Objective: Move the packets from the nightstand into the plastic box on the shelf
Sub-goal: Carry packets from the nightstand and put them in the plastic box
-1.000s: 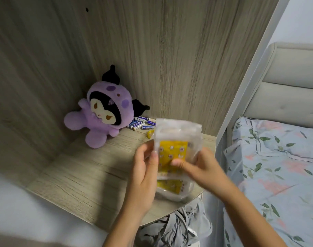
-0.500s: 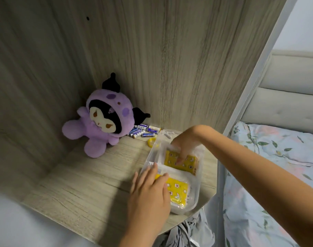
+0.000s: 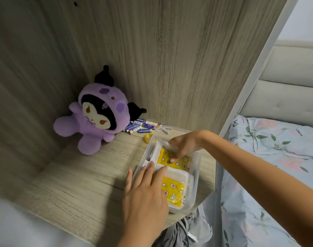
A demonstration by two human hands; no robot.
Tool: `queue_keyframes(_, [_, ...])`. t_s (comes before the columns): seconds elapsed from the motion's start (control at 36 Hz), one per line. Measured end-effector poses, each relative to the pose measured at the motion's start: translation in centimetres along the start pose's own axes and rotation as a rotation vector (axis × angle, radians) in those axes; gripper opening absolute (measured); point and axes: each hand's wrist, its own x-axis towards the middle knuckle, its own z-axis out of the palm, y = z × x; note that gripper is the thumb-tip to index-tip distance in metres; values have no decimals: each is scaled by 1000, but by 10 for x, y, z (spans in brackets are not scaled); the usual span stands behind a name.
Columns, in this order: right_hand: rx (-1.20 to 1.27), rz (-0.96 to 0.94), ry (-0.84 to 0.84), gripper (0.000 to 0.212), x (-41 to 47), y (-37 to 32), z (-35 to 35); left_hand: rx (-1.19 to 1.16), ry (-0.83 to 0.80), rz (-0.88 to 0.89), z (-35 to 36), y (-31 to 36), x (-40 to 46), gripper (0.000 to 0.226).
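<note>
Clear plastic box with two yellow star-print packets, lower centre of frame, on a wood-grain shelf.

The far packet and near packet lay flat inside. The right hand pressed curled fingertips on the far packet; the left hand lay flat with fingers extended across the box's left rim, grasping nothing. A purple plush toy sat at centre left, with batteries and a yellow ring just beyond the box. Floral bedding filled the right edge.
</note>
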Motion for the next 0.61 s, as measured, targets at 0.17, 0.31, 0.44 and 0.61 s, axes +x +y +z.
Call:
queue_keyframes(0.17, [-47, -23, 226, 49, -9, -5, 10, 40, -25, -26, -5, 4, 0, 56])
queue_keyframes(0.31, [-304, -10, 306, 34, 0, -13, 24, 61, -31, -11, -5, 3, -2, 55])
queue_keyframes(0.44, [-330, 42, 303, 41, 1, -14, 23, 81, -41, -23, -8, 5, -3, 54])
queue_keyframes(0.61, [-294, -99, 470, 59, -28, -8, 20, 95, -66, 1, -8, 1, -1, 53])
